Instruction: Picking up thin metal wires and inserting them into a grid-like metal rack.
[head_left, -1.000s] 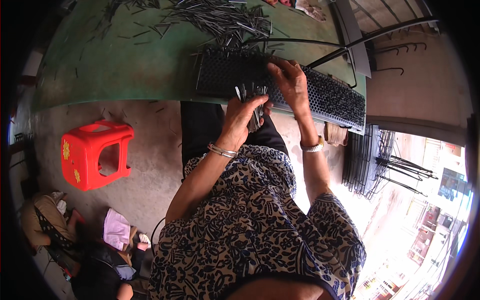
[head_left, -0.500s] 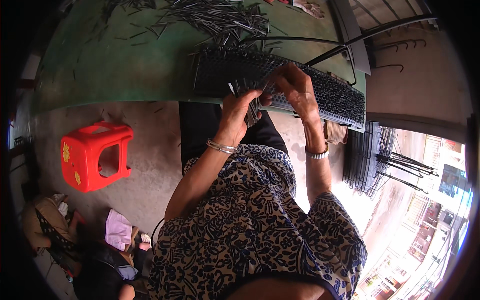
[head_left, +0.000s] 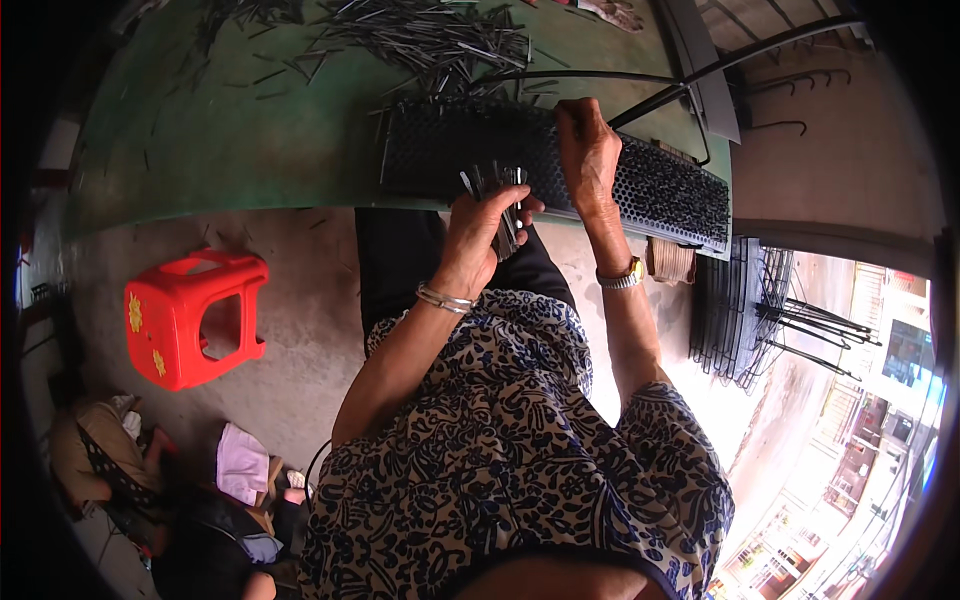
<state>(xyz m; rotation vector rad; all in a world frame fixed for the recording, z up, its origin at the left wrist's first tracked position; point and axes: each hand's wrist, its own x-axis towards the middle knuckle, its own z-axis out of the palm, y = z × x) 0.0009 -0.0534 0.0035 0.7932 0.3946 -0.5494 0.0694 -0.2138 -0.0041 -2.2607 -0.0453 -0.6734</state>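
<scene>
My left hand (head_left: pixel 478 232) is closed round a bundle of thin dark strips (head_left: pixel 497 178), held upright with shiny ends showing above the thumb. It hovers at the near edge of a long black perforated tray (head_left: pixel 525 130). Over the middle of that tray my right hand (head_left: pixel 590 160) bends down with its fingers pinched together. Whatever sits between those fingertips is hidden behind the hand. Small dark pieces (head_left: pixel 690 200) fill many holes at the tray's right end.
A heap of loose dark strips (head_left: pixel 430 45) lies on the green table (head_left: pixel 250 150). A black metal rod frame (head_left: pixel 690 88) crosses the table at right. Wire racks (head_left: pixel 735 320) stand beyond it. A red plastic stool (head_left: pixel 190 320) and people (head_left: pixel 210 540) are at left.
My right hand has moved away from the bundle, up and forward onto the tray. My left hand keeps its grip in nearly the same place.
</scene>
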